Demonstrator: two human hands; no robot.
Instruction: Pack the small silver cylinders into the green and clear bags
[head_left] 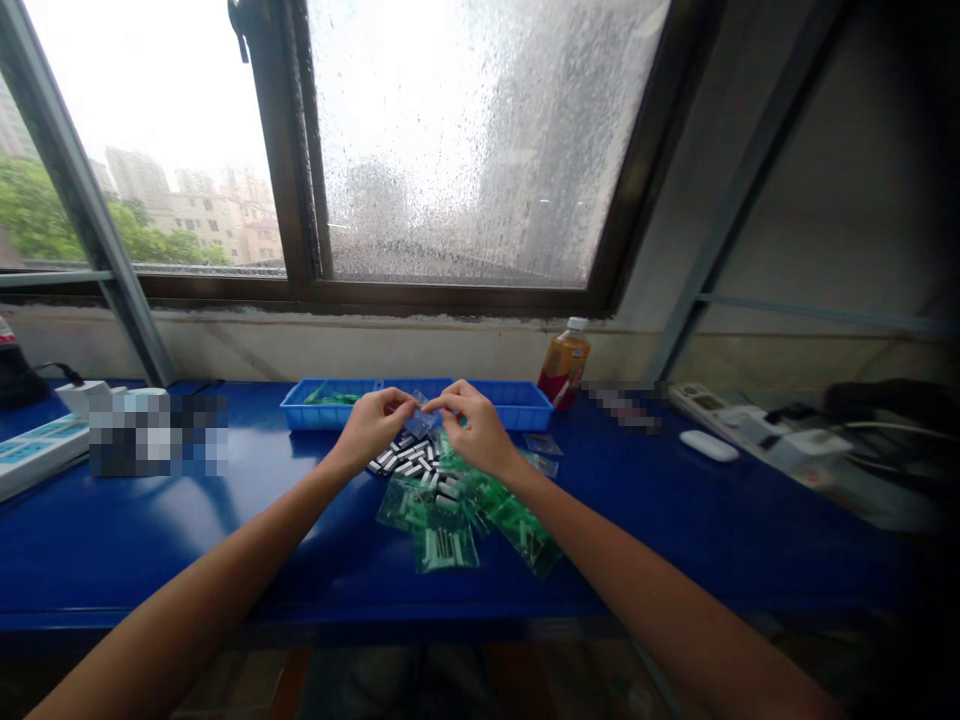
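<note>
Just in front of the blue trays, my left hand (373,425) pinches a small clear plastic bag (421,408) between thumb and fingers. My right hand (474,428) is closed at the bag's other side, thumb and index finger together at its edge. Whether anything is inside this bag is too small to tell. Beneath both hands lies a pile of small black-and-white cylindrical parts (405,460). Green-tinted clear packets (446,545) with thin pieces inside are heaped nearer me, partly under my right wrist.
A blue divided tray (330,418) along the back holds green items in its left part. Right of it stands a drink bottle (566,362). Power strips (45,445) sit at the left; a white oblong object (709,446) and cables lie at the right. A window rises behind.
</note>
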